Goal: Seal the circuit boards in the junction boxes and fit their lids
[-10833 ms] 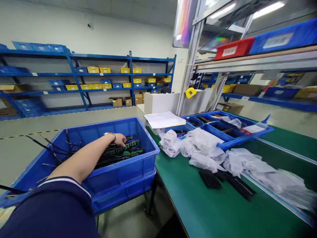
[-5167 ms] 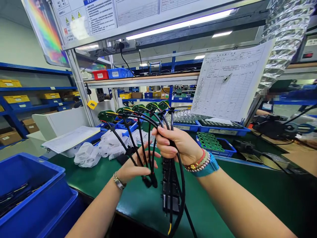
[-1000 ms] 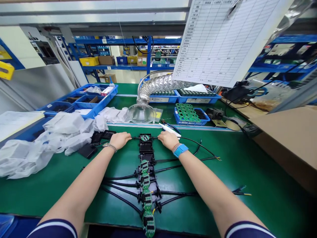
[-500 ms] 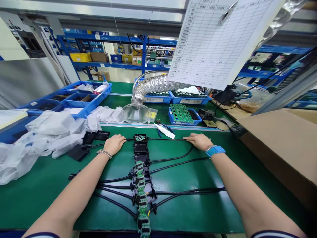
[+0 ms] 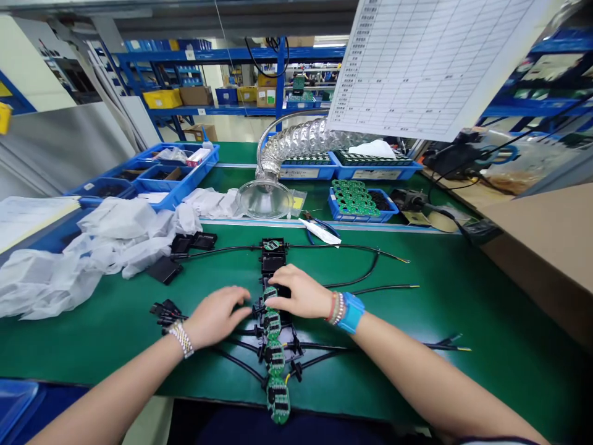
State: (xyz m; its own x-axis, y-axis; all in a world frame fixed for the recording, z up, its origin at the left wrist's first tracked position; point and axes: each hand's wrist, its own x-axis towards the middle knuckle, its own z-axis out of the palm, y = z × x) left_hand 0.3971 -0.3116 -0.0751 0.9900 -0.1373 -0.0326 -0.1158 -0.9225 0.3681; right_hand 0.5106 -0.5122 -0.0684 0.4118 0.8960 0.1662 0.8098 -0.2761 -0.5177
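A column of black housings runs down the middle of the green table, with black cables going out to both sides. Along its lower part lies a chain of round green circuit boards. My right hand reaches over the column, thumb and fingers apart at the uppermost board of the chain; whether it touches the board is unclear. Just left of the column is my left hand, its fingers curved and apart, near a cable end. Another green board sits in the top housing.
White wrapped parts and loose black housings lie on the left. Behind are pliers, a funnel-shaped duct and a blue tray of green boards. A cardboard box stands at the right.
Both hands have left the top cable and come nearer to me. My right hand moved left onto the column, and my left hand moved slightly right. The view has shifted.
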